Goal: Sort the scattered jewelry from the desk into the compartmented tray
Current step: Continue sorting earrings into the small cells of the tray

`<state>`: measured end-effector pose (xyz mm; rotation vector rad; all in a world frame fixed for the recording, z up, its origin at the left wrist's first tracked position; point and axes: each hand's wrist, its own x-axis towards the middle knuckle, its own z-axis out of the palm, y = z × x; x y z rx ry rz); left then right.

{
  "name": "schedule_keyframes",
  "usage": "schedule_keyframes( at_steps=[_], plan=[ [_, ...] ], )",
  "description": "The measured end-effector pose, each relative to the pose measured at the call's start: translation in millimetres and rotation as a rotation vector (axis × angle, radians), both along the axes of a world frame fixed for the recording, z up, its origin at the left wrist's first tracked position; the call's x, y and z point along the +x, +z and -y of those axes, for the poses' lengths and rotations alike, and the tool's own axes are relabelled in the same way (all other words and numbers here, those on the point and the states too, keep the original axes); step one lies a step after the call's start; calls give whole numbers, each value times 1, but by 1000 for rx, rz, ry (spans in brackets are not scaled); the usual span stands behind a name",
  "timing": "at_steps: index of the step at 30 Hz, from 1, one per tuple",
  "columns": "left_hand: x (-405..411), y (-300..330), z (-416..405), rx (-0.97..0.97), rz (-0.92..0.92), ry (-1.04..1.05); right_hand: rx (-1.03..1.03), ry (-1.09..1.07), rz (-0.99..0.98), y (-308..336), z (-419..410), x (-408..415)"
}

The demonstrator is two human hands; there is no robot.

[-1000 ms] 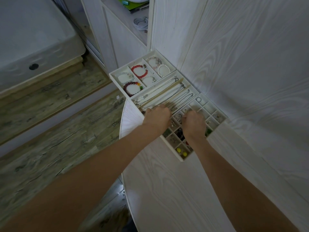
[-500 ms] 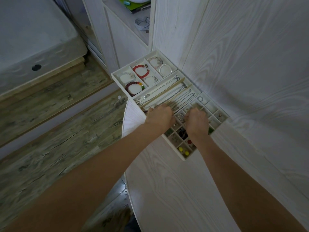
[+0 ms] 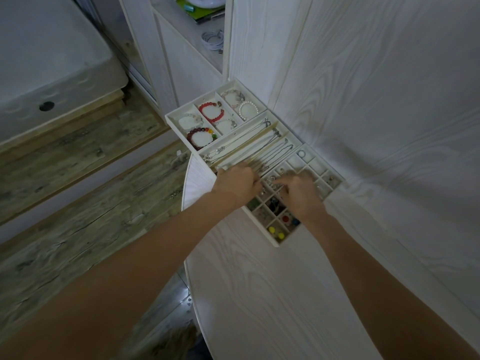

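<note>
head view: both hands, left hand [image 3: 237,184] and right hand [image 3: 301,194], lie over the tray [image 3: 179,116] mid-frame; cannot tell what their curled fingers hold.

Single head-worn view, steeply downward and forward, close above the tray [image 3: 275,244].

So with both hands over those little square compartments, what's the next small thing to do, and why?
Probably lift the right hand clear of the small-compartment grid. Both hands, left hand too, crowd the tray, hiding what the fingers hold. The bracelets and necklaces already lie in their sections.
</note>
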<state>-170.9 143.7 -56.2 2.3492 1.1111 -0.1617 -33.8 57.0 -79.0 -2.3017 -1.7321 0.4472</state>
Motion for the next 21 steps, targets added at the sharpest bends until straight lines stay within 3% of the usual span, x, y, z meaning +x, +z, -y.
schedule_keyframes(
  at_steps=[8,11,17,19,21],
  plan=[
    [2,-2,1,37,-27,-14,-176,9,162,-8,-5,-7],
    [1,-2,1,47,-28,-17,-187,-33,94,-10,-4,-6],
    [1,-1,1,37,-31,-34,15,-176,-83,7,6,-2],
    [1,0,0,22,-20,-27,80,-358,-312,13,6,-2],
    [-1,2,1,-6,36,-6,95,-680,-935,26,5,-3]
  ],
)
